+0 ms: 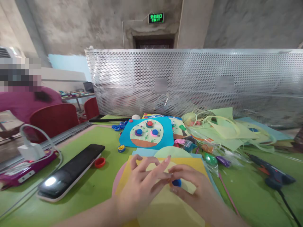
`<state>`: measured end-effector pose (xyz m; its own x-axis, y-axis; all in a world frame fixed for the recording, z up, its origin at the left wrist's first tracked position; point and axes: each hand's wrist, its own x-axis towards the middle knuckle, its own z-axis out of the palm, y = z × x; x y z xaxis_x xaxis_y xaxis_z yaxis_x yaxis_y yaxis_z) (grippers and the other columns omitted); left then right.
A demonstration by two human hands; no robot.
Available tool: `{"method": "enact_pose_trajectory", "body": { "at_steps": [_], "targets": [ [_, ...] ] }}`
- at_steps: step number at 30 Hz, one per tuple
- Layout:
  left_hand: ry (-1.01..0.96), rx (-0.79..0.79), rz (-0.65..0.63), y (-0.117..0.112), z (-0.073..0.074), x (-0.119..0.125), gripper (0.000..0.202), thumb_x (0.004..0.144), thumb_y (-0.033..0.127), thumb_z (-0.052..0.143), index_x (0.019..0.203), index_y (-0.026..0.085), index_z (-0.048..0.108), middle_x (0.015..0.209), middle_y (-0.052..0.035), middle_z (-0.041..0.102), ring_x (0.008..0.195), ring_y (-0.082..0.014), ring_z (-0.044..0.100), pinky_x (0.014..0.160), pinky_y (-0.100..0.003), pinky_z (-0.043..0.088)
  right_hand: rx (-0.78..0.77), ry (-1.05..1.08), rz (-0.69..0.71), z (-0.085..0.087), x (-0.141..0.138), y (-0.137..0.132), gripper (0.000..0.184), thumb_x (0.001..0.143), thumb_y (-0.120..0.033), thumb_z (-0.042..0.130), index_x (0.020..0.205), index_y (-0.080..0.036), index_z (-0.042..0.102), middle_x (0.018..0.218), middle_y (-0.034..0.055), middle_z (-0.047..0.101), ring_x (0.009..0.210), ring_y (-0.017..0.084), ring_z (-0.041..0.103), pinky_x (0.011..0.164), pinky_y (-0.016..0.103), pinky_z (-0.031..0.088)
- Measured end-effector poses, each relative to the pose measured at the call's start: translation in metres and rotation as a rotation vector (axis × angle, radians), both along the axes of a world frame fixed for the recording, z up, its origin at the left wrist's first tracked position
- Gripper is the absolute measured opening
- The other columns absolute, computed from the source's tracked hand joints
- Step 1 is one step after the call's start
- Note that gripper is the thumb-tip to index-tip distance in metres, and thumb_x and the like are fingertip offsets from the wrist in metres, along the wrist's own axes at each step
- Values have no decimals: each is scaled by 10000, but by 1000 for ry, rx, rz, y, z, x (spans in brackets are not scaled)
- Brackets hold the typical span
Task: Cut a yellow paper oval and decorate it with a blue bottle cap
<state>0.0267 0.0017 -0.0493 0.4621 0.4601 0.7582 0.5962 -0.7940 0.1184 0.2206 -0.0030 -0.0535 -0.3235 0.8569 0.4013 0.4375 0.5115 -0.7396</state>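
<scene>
Both my hands meet over a stack of coloured paper sheets (163, 201) on the green table (94, 189). My right hand (189, 184) is closed around a small blue bottle cap (176, 182). My left hand (144, 183) pinches at the top of that cap with thumb and forefinger, its other fingers curled or raised. What sits between the left fingertips is too small to make out. A pale yellow-green paper circle (172, 152) lies just beyond the hands.
A blue card with a cap-decorated collage (146, 132) lies ahead, loose caps (119, 127) beside it. A black phone (68, 171) and red cap (99, 162) are left. Paper scraps (224, 129) and a glue gun (272, 173) are right. A person in pink (28, 102) sits far left.
</scene>
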Motion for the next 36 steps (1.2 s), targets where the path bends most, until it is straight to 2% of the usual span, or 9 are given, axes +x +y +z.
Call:
{"method": "enact_pose_trajectory", "body": {
  "at_steps": [4, 7, 11, 17, 21, 24, 27, 32, 36],
  "targets": [
    [96, 129, 7, -4, -6, -2, 628, 864, 38, 532, 1391, 251, 264, 861, 61, 759, 978, -192, 608, 918, -373, 157, 38, 139, -10, -5, -7, -5, 46, 768, -268, 676, 787, -240, 707, 915, 45, 696, 873, 228, 643, 781, 305, 516],
    [143, 158, -5, -6, -8, -4, 570, 861, 19, 509, 1365, 212, 325, 875, 44, 759, 1011, -197, 600, 946, -389, 130, 13, 189, -8, -5, -3, -4, 46, 759, -220, 681, 768, -245, 718, 845, 25, 698, 801, 210, 655, 727, 267, 528],
    [66, 178, 1, -8, -5, -1, 669, 827, 108, 640, 1375, 225, 276, 844, 57, 763, 944, -210, 631, 931, -388, 163, -74, 252, 13, -5, -2, -3, 83, 733, -176, 683, 712, -246, 722, 843, 31, 714, 812, 217, 660, 735, 275, 529],
    [21, 132, -17, -11, 3, 3, 740, 805, 75, 659, 1388, 219, 229, 756, 91, 756, 882, -200, 653, 943, -380, 149, -263, 349, 13, -2, -8, -6, 93, 709, -212, 696, 624, -242, 720, 822, 35, 723, 810, 230, 658, 744, 296, 521],
    [-16, 132, -36, -11, 3, 5, 740, 818, 90, 654, 1399, 191, 207, 766, 87, 757, 897, -184, 655, 951, -361, 162, -355, 315, 61, -2, -6, -3, 114, 730, -222, 688, 620, -235, 711, 855, 28, 722, 815, 212, 647, 770, 285, 500],
    [-84, 188, -35, -10, 2, 7, 656, 833, 104, 639, 1376, 158, 275, 745, 74, 755, 848, -169, 664, 935, -345, 213, -386, 322, 67, -5, -4, -1, 115, 725, -265, 701, 615, -236, 713, 860, 31, 719, 819, 215, 644, 753, 286, 499],
    [-147, 181, -45, -10, 1, 9, 596, 856, 122, 617, 1361, 148, 302, 709, 78, 748, 781, -154, 662, 909, -340, 233, -389, 358, 50, -4, -5, -2, 115, 718, -277, 704, 612, -235, 718, 833, 35, 711, 821, 217, 640, 753, 285, 497],
    [-153, 100, -40, -11, 1, 10, 648, 881, 179, 592, 1402, 177, 206, 676, 95, 741, 750, -158, 661, 886, -344, 224, -283, 338, 45, 2, -8, -7, 106, 725, -241, 681, 625, -232, 716, 771, 34, 697, 785, 211, 637, 727, 272, 494],
    [-119, 10, 23, -10, 3, 5, 692, 900, 250, 558, 1428, 239, 111, 699, 79, 738, 786, -181, 654, 908, -367, 213, -237, 361, -1, 3, -3, -6, 138, 753, -269, 656, 628, -224, 691, 764, 28, 677, 759, 200, 628, 709, 262, 488]
  ]
}}
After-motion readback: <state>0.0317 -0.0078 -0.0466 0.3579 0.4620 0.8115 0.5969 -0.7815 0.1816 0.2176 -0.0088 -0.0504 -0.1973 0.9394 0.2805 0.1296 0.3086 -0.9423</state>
